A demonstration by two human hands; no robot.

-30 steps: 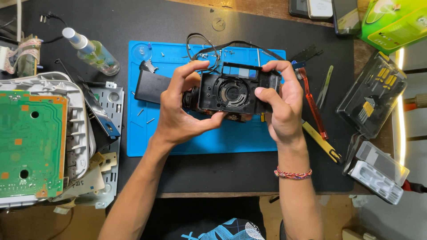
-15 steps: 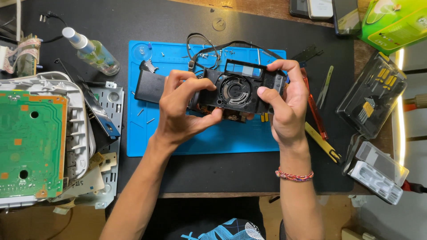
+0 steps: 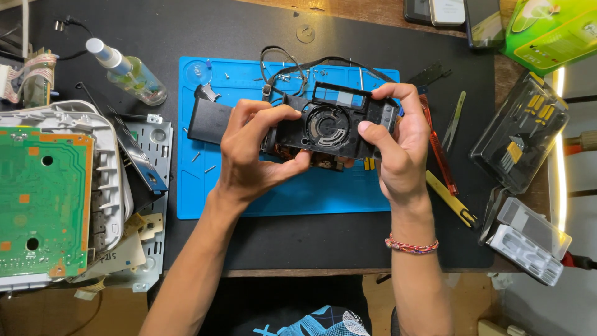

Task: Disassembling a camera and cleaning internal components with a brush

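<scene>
While both hands are busy over the blue mat (image 3: 249, 199), the stripped camera body (image 3: 333, 127) sits up off the surface, lens ring facing the viewer. The left hand (image 3: 252, 155) is closed around its left end, thumb tucked under the bottom edge and fingers curled over the front. The right hand (image 3: 398, 146) clamps the right end, with its fingers wrapped over the top corner. A black strap (image 3: 292, 65) trails behind it across the mat, and loose screws (image 3: 202, 155) are scattered near the mat's left side.

Looks to me like the teardown stage: shell half off, the person working the front plate loose from the guts. I'd say the next move needs even prying pressure, and probably the red tool (image 3: 438, 149) or tweezers (image 3: 455, 118) lying just right of the mat. A green board (image 3: 43, 199) sits well off to the left.
</scene>
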